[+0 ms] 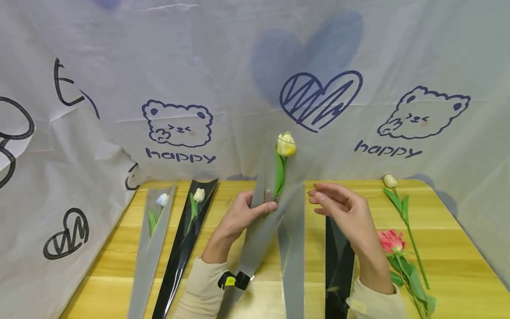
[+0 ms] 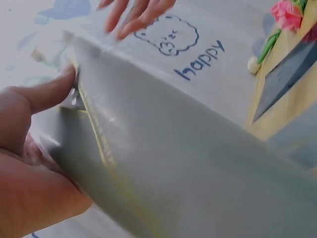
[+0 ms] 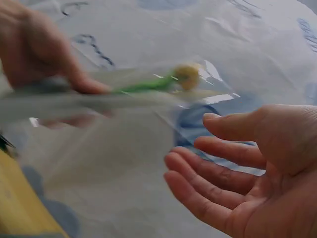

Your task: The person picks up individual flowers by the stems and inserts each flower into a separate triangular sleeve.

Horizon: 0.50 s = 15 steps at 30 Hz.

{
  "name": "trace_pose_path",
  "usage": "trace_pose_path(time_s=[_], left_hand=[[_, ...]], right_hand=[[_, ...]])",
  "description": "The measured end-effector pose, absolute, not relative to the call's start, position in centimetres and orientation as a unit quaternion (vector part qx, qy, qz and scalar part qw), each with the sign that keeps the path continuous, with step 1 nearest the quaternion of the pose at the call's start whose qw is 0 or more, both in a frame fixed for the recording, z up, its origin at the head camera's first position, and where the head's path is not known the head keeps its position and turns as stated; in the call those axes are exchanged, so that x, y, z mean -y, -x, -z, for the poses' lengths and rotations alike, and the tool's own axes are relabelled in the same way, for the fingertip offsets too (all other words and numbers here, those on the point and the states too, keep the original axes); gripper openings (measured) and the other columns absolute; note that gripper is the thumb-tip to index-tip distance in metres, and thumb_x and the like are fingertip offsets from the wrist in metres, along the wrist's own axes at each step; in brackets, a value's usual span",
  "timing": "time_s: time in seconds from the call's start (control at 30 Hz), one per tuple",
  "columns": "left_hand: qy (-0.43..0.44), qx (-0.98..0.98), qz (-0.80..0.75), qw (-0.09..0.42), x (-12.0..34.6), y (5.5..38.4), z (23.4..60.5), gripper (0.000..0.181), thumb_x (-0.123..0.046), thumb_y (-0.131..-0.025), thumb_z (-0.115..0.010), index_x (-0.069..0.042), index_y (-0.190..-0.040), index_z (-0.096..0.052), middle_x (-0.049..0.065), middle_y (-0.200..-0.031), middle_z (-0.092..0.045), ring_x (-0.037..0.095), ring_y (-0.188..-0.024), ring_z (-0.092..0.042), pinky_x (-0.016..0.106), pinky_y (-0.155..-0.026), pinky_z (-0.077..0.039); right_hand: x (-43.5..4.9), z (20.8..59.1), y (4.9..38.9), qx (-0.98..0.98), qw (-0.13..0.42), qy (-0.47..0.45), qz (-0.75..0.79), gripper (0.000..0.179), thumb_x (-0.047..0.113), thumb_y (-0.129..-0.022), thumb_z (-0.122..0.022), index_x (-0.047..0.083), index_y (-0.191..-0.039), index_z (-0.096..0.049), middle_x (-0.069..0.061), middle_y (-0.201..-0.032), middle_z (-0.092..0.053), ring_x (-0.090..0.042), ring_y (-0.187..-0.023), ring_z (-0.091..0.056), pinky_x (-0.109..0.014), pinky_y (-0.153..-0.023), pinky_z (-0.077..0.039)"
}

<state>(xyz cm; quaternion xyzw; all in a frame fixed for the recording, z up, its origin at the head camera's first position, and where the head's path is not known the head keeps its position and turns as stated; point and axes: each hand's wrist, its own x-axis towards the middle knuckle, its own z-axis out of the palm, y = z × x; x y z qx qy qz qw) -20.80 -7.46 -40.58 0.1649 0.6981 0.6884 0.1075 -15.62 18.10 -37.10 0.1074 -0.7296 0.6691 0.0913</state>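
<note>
My left hand (image 1: 239,217) grips a grey flower sleeve (image 1: 259,241) with a clear front, its thumb across the front. Inside stands a yellow-white tulip (image 1: 286,145), its green leaves (image 1: 280,173) showing through the film and its lower stem hidden. The sleeve is raised, its mouth tilted up and away from me. To the right of the sleeve is my right hand (image 1: 350,212), holding nothing, its fingers loosely bent towards the film. In the right wrist view the tulip head (image 3: 187,77) lies beyond the right hand's fingertips (image 3: 171,161).
On the wooden table (image 1: 450,230), a grey sleeve (image 1: 149,261) and a black sleeve (image 1: 175,270) at left each hold a tulip. Another grey sleeve (image 1: 294,252) and black sleeve (image 1: 334,266) lie centrally. At right are a loose white tulip (image 1: 390,180) and a pink flower (image 1: 392,241).
</note>
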Motion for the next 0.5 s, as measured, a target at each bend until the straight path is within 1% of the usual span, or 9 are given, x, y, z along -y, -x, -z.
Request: trace_pose_path(time_s=[0.1, 0.2, 0.3, 0.4, 0.5], left_hand=[[-0.163, -0.688, -0.7, 0.097, 7.0, 20.7, 40.5, 0.022, -0.007, -0.093, -0.075, 0.005, -0.109, -0.067, 0.003, -0.093, -0.069, 0.016, -0.081, -0.065, 0.031, -0.075, -0.054], [-0.174, -0.692, -0.695, 0.091, 6.8, 20.7, 40.5, 0.026, -0.008, -0.094, -0.074, 0.005, -0.114, -0.067, 0.005, -0.099, -0.069, 0.017, -0.086, -0.065, 0.033, -0.078, -0.054], [-0.194, -0.7, -0.68, 0.1, 6.9, 20.6, 40.4, 0.03, -0.011, -0.096, -0.073, 0.005, -0.12, -0.067, 0.008, -0.106, -0.069, 0.018, -0.09, -0.065, 0.034, -0.081, -0.054], [-0.22, -0.703, -0.667, 0.114, 7.2, 20.7, 40.4, 0.032, -0.016, -0.102, -0.066, 0.004, -0.127, -0.065, 0.011, -0.113, -0.068, 0.018, -0.096, -0.064, 0.034, -0.085, -0.054], [-0.244, -0.695, -0.666, 0.123, 7.6, 20.9, 40.6, 0.03, -0.016, -0.108, -0.056, 0.006, -0.127, -0.063, 0.012, -0.115, -0.065, 0.018, -0.1, -0.063, 0.036, -0.087, -0.055]], right_hand=[[-16.3, 37.5, 15.9, 0.74, 0.088, -0.117, -0.656, 0.03, 0.012, -0.099, -0.07, -0.003, -0.125, -0.068, -0.02, -0.117, -0.071, -0.02, -0.098, -0.073, -0.033, -0.08, -0.06], [-14.9, 37.8, 16.1, 0.746, 0.113, -0.105, -0.648, 0.021, 0.008, -0.097, -0.073, -0.004, -0.114, -0.072, -0.019, -0.107, -0.073, -0.015, -0.088, -0.073, -0.031, -0.076, -0.06], [-14.3, 37.8, 16.3, 0.742, 0.14, -0.087, -0.649, 0.014, 0.005, -0.095, -0.073, -0.005, -0.106, -0.073, -0.019, -0.096, -0.073, -0.014, -0.08, -0.072, -0.03, -0.073, -0.06], [-14.4, 38.0, 16.6, 0.735, 0.157, -0.076, -0.655, 0.012, 0.002, -0.096, -0.071, -0.006, -0.104, -0.072, -0.021, -0.092, -0.072, -0.017, -0.078, -0.072, -0.031, -0.071, -0.06], [-14.6, 38.1, 16.6, 0.732, 0.169, -0.068, -0.656, 0.012, 0.002, -0.097, -0.07, -0.006, -0.106, -0.071, -0.02, -0.094, -0.07, -0.018, -0.079, -0.071, -0.032, -0.071, -0.06]])
